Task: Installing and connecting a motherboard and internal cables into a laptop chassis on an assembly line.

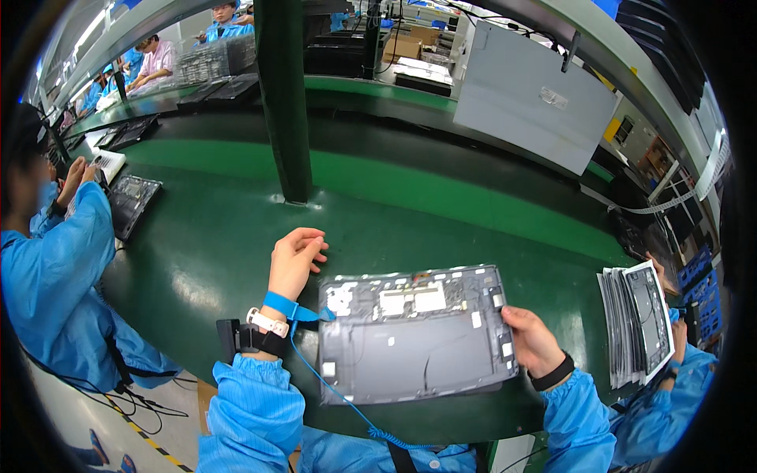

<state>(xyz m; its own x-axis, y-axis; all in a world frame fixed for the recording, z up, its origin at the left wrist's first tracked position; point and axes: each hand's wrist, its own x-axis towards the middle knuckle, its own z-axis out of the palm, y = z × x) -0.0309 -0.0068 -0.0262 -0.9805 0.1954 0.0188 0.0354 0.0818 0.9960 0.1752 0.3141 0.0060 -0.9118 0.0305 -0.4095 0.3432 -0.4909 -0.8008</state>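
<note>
Stretching left to right along the near side of the green tabletop (pixel 197 236), a dark electronics panel (pixel 422 351) has its right edge pinched by the right hand (pixel 535 342), thumb on top, other fingers hidden. The left hand (pixel 295 260) is just beside its far left corner, fingers half curled, nothing visible between them; the panel lies to their near right. Farther right stands a stack of panels (pixel 623 327).

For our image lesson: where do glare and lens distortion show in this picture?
Head view: pale glare on the green worktop, left of the left hand and right of the right hand, which grips the laptop casing; head view: metal rail bowed at upper right, corners black.
</note>
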